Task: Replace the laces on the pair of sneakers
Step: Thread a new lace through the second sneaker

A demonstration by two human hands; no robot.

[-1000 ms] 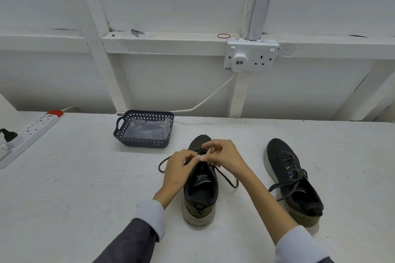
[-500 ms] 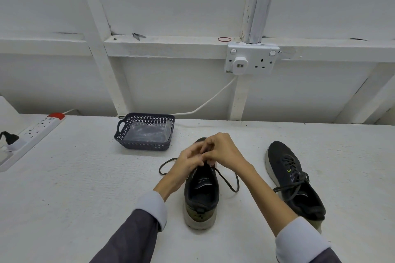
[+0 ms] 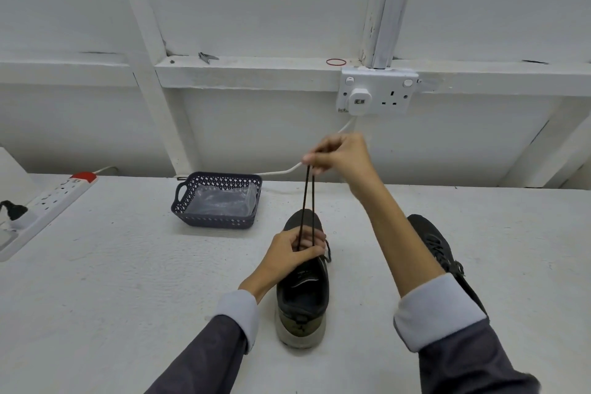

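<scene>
Right hand (image 3: 342, 155): raised high above the table (image 3: 112, 297), forearm sloping up and away, wrist bent; thumb and fingertips pinch the top of the lace (image 3: 308, 198).
Left hand (image 3: 292, 251): low, resting on the front of the near sneaker (image 3: 303, 294); fingers curled round the lace where it meets the upper.
Lace: dark, drawn taut; two strands counted, running close together from the left hand up to the right.
Sneakers: two counted, both dark, both on the table.
Near sneaker: centre, heel toward the camera, toe toward the wall.
Second sneaker (image 3: 438, 246): to the right, well apart from the first, partly hidden behind the right forearm; lacing visible on its upper.
Basket (image 3: 217, 221): one, dark, perforated, beyond the left hand; holds one clear plastic bag (image 3: 224, 201).
Power strip (image 3: 54, 198): one, far left.
Wall socket (image 3: 377, 94): one, double, one plug inserted.
Rubber band (image 3: 335, 62): one, red, on the ledge.
</scene>
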